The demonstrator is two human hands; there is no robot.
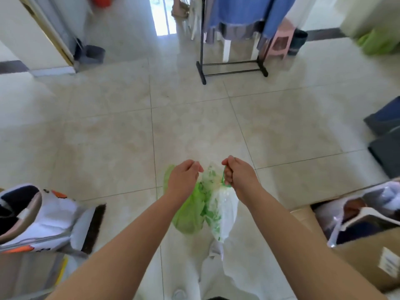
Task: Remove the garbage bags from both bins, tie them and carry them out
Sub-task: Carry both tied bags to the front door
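Two garbage bags hang in front of me over the tiled floor. The green garbage bag point(189, 215) hangs on the left, and my left hand point(184, 176) is closed on its top. Beside it on the right hangs the white garbage bag with green print point(223, 211). My right hand point(237, 173) is closed on that bag's thin green handle loop. The two bags touch each other below my hands. A dark bin point(297, 41) stands far off by the pink stool, and a grey bin point(92, 54) stands by the door frame at the left.
A black clothes rack point(232, 69) with blue garments stands ahead right. A pink stool point(280, 42) is behind it. An open cardboard box point(363, 241) sits at my right, a white bag point(41, 217) and a brush at my left. A bright doorway point(163, 16) lies ahead.
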